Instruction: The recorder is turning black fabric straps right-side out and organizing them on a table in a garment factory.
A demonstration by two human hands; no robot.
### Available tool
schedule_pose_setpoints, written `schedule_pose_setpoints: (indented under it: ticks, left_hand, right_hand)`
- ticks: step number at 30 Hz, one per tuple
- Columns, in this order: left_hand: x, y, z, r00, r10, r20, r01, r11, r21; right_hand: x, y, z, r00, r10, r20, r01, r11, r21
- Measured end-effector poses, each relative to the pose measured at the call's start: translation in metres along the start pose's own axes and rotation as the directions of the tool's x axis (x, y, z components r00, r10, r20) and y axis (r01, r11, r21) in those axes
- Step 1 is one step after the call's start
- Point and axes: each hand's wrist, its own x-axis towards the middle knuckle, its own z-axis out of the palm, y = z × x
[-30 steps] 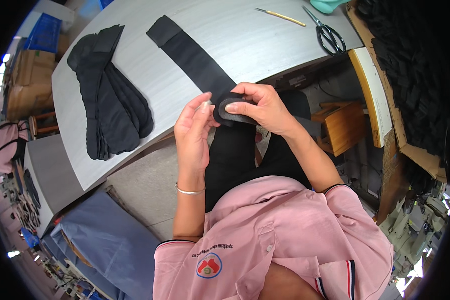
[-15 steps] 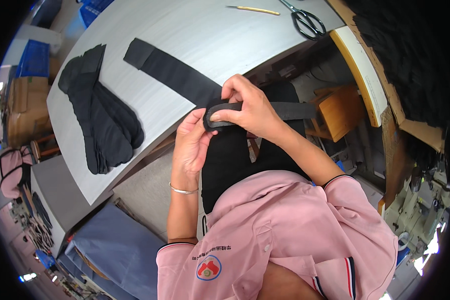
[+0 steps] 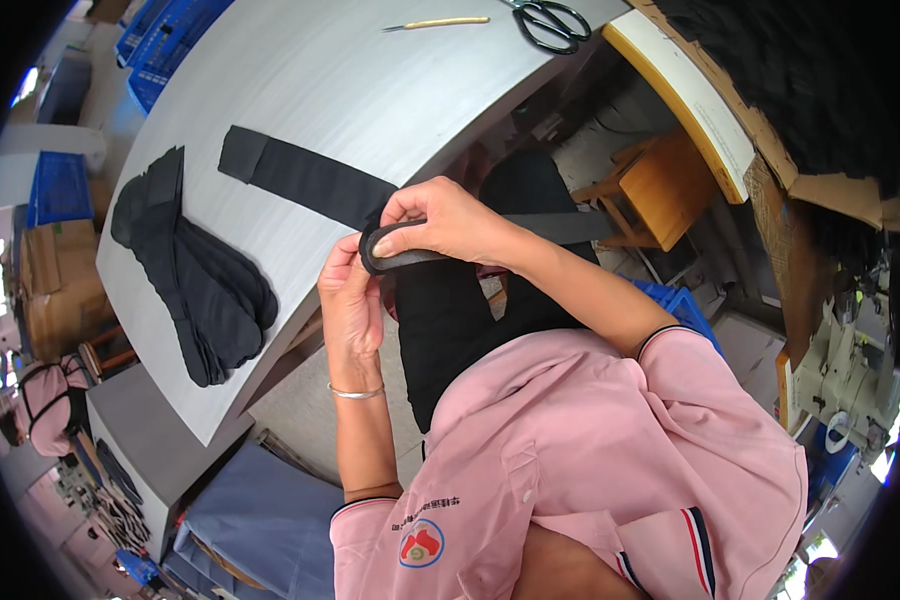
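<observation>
Between left hand (image 3: 353, 295) and right hand (image 3: 445, 222), both pinching, black strip (image 3: 406, 261) bent; tail (image 3: 555, 228) newly showed past right wrist, bend probably secure.

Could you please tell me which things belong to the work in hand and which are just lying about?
Work in hand: long black fabric strap; left hand and right hand, holding it; probably the stacked black fabric pieces.

Lying about, apparently: black-handled metal scissors; slender yellow-handled pointed tool; blue plastic crate.

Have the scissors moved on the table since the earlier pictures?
No. Against the edge of the table, the scissors lie in the same spot, near the yellow-handled tool; they appear farther left because the camera view shifted.
</observation>
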Motion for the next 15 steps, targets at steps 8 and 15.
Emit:
schedule_pose_setpoints:
  ticks: [8, 15]
  left_hand:
    - [0.0021, 0.0008, -0.0018, 1.000, 0.026, -0.005, -0.026, 0.999, 0.021]
    - [-0.0021, -0.0037, 0.0000, 0.994, 0.105, 0.012, -0.105, 0.992, 0.071]
  right_hand:
    - [0.0049, -0.0026, -0.0013, 0.997, 0.042, 0.071, -0.051, 0.991, 0.125]
    - [0.0035, 0.0047, 0.0021, 0.993, 0.015, 0.113, -0.038, 0.978, 0.203]
